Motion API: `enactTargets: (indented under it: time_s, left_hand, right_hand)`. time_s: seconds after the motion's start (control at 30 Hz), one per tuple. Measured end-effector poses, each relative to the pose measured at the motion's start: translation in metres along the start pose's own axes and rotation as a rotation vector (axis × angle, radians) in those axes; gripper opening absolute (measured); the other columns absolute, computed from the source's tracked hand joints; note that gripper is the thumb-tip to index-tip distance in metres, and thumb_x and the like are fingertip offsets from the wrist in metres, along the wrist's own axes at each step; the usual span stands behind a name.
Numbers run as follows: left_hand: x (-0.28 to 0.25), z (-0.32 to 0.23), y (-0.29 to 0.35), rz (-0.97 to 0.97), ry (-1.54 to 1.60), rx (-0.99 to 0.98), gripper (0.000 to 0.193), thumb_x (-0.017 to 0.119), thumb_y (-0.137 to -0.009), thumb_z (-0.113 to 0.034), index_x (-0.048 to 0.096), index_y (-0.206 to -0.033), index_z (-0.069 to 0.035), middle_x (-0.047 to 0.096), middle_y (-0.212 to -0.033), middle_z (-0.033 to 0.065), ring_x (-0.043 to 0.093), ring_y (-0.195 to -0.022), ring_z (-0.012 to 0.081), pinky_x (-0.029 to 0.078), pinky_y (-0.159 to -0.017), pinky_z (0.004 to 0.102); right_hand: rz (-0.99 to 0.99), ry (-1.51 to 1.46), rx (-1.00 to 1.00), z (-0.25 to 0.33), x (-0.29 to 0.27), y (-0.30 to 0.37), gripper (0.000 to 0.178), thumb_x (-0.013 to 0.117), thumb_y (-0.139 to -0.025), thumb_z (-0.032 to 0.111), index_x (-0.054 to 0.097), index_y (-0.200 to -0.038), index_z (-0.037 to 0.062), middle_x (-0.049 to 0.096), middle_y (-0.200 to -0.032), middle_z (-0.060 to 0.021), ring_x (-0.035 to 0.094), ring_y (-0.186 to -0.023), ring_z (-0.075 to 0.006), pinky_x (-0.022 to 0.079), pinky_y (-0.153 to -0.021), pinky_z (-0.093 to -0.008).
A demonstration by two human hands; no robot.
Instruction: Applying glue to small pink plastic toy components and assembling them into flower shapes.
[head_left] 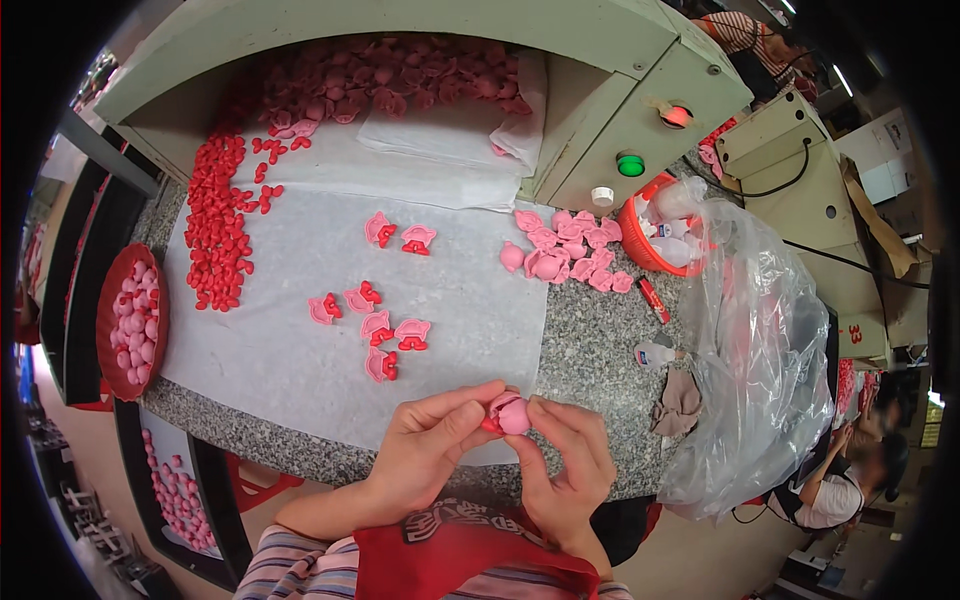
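Close to the table's front edge, my two hands meet around a small pink rounded plastic piece [511, 414] with a bit of red at its left side. My left hand [430, 430] pinches it from the red side. From the right, the thumb and fingers of my right hand [568, 455] grip its pink shell. Ahead of them on white paper [270, 340] lie several pink pieces with red bow-shaped parts [380, 365] on them. Loose red bow-shaped parts [218, 240] form a long pile at the left. Plain pink pieces [565, 248] are heaped right of the paper.
A red basket [108, 340] of pink balls stands far left. Under the pale green machine housing [590, 40] lies a big pink heap [380, 75]. At right are an orange basket of bottles [640, 245], a red tube [654, 300], a grey cloth [678, 403] and a clear plastic bag [760, 350].
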State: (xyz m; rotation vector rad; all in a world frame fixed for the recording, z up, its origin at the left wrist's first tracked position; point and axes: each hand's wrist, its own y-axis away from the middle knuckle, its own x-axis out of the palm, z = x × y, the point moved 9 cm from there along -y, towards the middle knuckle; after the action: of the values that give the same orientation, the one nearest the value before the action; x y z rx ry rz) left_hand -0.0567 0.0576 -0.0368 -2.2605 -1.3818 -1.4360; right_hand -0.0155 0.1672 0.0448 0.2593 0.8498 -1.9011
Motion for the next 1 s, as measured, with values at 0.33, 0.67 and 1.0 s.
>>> enactTargets:
  time_s: [0.33,0.67,1.0]
  left_hand:
    - [0.003,-0.003,0.001,0.050,-0.153,0.070,0.028,0.047,-0.090,-0.008,0.052,-0.116,0.001,0.052,-0.119,0.0168,0.051,-0.109,0.0244,0.042,-0.093,0.0375]
    - [0.016,-0.015,0.007,0.173,-0.396,0.302,0.033,0.050,-0.086,0.000,0.051,-0.119,-0.001,0.048,-0.121,0.0167,0.048,-0.111,0.0236,0.040,-0.093,0.0344]
    - [0.022,-0.017,0.012,0.156,-0.429,0.375,0.042,0.053,-0.080,0.010,0.051,-0.120,-0.003,0.044,-0.124,0.0173,0.049,-0.109,0.0215,0.042,-0.091,0.0309]
  right_hand:
    - [-0.023,-0.068,0.005,-0.002,0.000,0.005,0.034,0.072,-0.061,-0.006,0.062,-0.092,-0.0002,0.061,-0.092,-0.0138,0.058,-0.081,-0.0239,0.047,-0.071,-0.0297]
    - [-0.065,0.030,-0.121,0.007,-0.001,0.008,0.033,0.073,-0.061,-0.004,0.062,-0.091,0.0016,0.061,-0.090,-0.0128,0.057,-0.077,-0.0244,0.047,-0.067,-0.0307]
    - [-0.140,0.115,-0.196,0.014,0.000,0.017,0.028,0.068,-0.064,-0.006,0.062,-0.090,0.0022,0.059,-0.090,-0.0126,0.054,-0.073,-0.0244,0.045,-0.061,-0.0315]
